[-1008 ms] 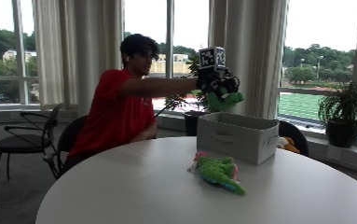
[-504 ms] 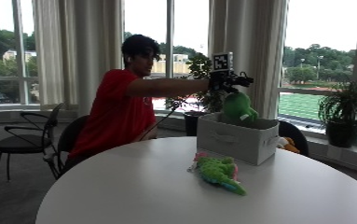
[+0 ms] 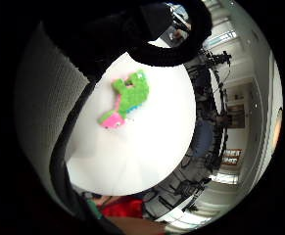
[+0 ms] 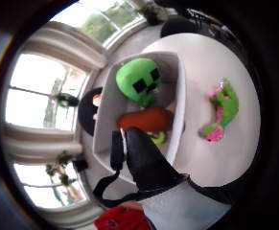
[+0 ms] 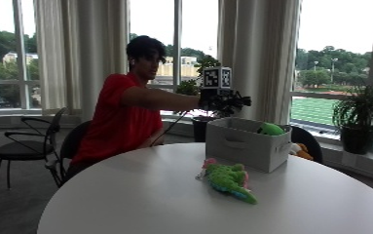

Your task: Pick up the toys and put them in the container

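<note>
From the outside view, you sit behind the round white table (image 5: 173,195) with your gloved right hand (image 5: 219,101) stretched out above the near end of the grey fabric bin (image 5: 248,144), which stands on the table on the window side. A green plush head (image 5: 271,128) peeks over the bin's rim, so that toy is inside and your hand is not touching it. On the table just in front of the bin lies a green and pink plush dinosaur (image 5: 228,179), apart from the bin wall and well below your hand. I cannot tell from here how far your fingers are spread. In the little finger side palm view, the dinosaur (image 3: 127,98) lies alone on the white tabletop (image 3: 142,152) and the bin wall (image 3: 44,112) sits close beside the palm; nothing is gripped. In the thumb side palm view, the bin (image 4: 180,96) is seen from above: the green block-faced plush (image 4: 138,81) rests inside it next to a brown plush (image 4: 146,120), a black gloved finger (image 4: 146,163) reaches straight over the bin's edge holding nothing, and the dinosaur (image 4: 223,110) lies on the table beside the bin.
</note>
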